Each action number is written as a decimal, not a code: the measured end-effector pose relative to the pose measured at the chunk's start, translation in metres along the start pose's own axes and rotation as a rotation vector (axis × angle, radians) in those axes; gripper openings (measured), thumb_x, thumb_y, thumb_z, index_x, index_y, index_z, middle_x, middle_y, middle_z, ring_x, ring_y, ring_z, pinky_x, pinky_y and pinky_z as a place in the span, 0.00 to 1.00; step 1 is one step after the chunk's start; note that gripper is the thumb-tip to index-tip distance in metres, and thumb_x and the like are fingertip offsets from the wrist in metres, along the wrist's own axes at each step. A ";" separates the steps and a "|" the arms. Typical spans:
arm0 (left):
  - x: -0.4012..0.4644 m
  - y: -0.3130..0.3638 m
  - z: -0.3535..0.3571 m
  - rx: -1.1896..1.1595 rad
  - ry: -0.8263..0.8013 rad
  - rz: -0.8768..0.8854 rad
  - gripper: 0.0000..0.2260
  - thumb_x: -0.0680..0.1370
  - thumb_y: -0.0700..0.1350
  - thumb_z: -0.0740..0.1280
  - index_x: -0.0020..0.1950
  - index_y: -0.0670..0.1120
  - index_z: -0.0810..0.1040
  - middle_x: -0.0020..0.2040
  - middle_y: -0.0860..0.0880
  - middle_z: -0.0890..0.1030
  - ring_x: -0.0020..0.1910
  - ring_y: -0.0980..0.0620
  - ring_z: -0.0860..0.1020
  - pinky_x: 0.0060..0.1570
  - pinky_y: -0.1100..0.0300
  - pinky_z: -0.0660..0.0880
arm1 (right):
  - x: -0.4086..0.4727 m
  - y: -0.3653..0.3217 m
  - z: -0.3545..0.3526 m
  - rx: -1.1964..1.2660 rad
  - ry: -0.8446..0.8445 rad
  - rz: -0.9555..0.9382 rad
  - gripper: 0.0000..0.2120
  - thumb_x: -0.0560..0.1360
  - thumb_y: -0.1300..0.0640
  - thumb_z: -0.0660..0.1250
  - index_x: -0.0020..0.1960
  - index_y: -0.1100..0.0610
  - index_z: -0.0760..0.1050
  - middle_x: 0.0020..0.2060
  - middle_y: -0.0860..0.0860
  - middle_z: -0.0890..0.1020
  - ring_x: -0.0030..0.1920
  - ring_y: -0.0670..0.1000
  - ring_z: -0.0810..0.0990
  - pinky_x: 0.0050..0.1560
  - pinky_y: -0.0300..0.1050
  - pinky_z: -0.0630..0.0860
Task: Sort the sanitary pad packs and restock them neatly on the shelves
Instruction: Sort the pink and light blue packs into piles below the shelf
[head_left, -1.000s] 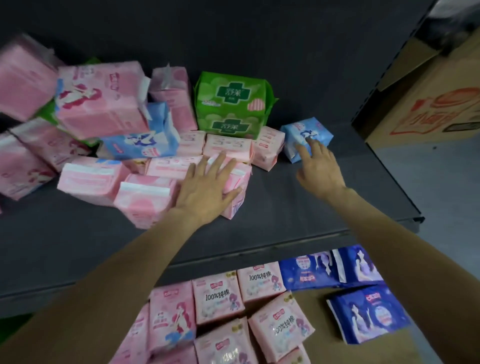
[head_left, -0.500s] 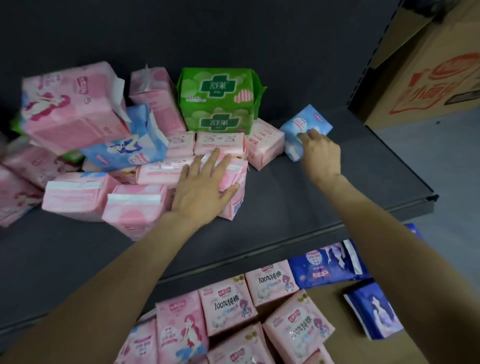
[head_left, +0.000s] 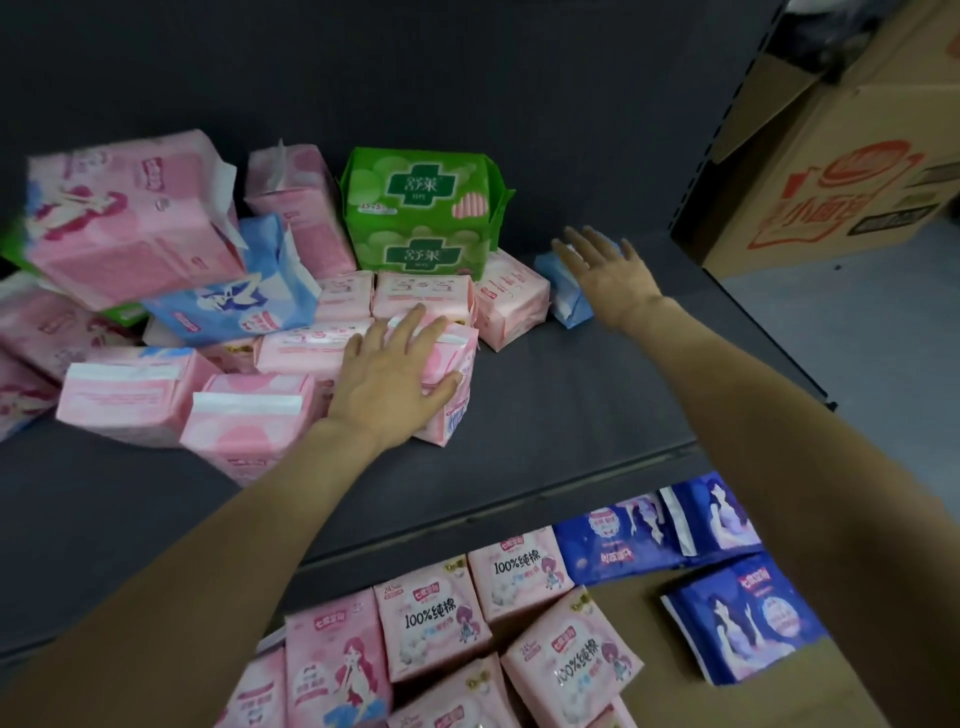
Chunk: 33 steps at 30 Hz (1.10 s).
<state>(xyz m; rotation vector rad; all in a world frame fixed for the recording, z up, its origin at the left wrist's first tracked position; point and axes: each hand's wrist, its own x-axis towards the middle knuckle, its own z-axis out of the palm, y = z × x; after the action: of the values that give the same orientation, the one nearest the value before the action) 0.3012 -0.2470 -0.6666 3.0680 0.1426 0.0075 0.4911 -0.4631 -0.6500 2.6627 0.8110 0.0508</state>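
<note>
A jumble of pad packs lies on the dark shelf: several pink ones, a green pack standing at the back, a light blue pack in the heap. My left hand rests flat with spread fingers on a small pink pack at the pile's right edge. My right hand is open with straight fingers over a small light blue pack, which it mostly hides; whether it touches the pack is unclear.
On the shelf below lie several pink packs and dark blue packs. A cardboard box stands on the floor to the right, beyond the shelf's upright. The right part of the upper shelf is bare.
My right hand, which had its fingers curled on the small light blue pack, has opened and spread above it. The left hand stays on the pink pack.
</note>
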 end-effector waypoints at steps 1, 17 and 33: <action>0.000 0.000 -0.001 -0.003 -0.004 0.001 0.29 0.80 0.62 0.51 0.78 0.55 0.48 0.79 0.52 0.47 0.76 0.43 0.52 0.73 0.47 0.51 | 0.007 0.001 -0.001 -0.040 -0.047 -0.022 0.42 0.76 0.63 0.65 0.78 0.53 0.39 0.78 0.51 0.46 0.77 0.53 0.45 0.74 0.59 0.47; 0.000 -0.001 -0.011 -0.148 -0.110 0.051 0.28 0.79 0.64 0.50 0.78 0.58 0.49 0.79 0.54 0.47 0.77 0.45 0.48 0.75 0.47 0.46 | -0.129 -0.045 -0.024 0.501 0.180 -0.060 0.47 0.57 0.34 0.62 0.68 0.61 0.65 0.57 0.55 0.73 0.57 0.58 0.72 0.62 0.54 0.63; -0.052 -0.143 -0.110 0.377 0.409 -0.039 0.28 0.75 0.55 0.65 0.72 0.47 0.67 0.68 0.42 0.71 0.65 0.39 0.67 0.59 0.47 0.63 | -0.154 -0.164 -0.094 0.455 0.335 -0.127 0.43 0.58 0.37 0.69 0.67 0.57 0.65 0.57 0.53 0.73 0.55 0.56 0.71 0.52 0.51 0.67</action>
<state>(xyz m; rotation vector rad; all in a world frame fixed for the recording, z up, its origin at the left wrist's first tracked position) 0.2356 -0.1026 -0.5667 3.3889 0.2508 0.6826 0.2617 -0.3900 -0.6083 3.0655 1.2212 0.3235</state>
